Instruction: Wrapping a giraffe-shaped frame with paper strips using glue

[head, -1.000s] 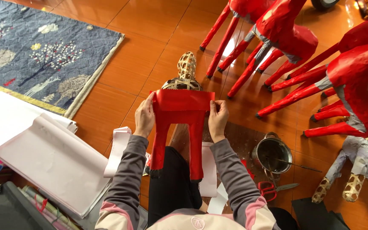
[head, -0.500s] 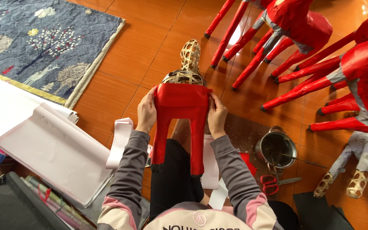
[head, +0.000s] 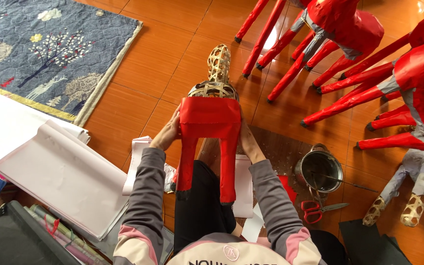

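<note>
Since the frame a second back, our view has drifted a little toward the lap, while both hands stay pressed on the same figure and the red paper sits much as it did.

We hold a woven animal frame (head: 211,122), its body wrapped in red paper, its bare lattice neck pointing away from us toward 12 o'clock. Its long axis runs from 12 to 6, with two red legs hanging down over our dark trousers at 6. Our left hand (head: 168,133) lies flat against the figure's flank at 9 o'clock; our right hand (head: 246,140) presses the opposite flank at 3 o'clock. Both hands are clamped on the body, one to each side and set apart by its width, and neither looks nearer than the other.

Around us on the orange tile floor (head: 123,98): white paper sheets (head: 60,172) at 8 o'clock, a patterned blue rug (head: 40,49) at 10, finished red figures (head: 369,59) lying from 1 to 3, a steel pot (head: 319,169) at 4 with red-handled scissors (head: 315,210) just beside it, and a grey half-covered figure (head: 418,191) further out at 4.
</note>
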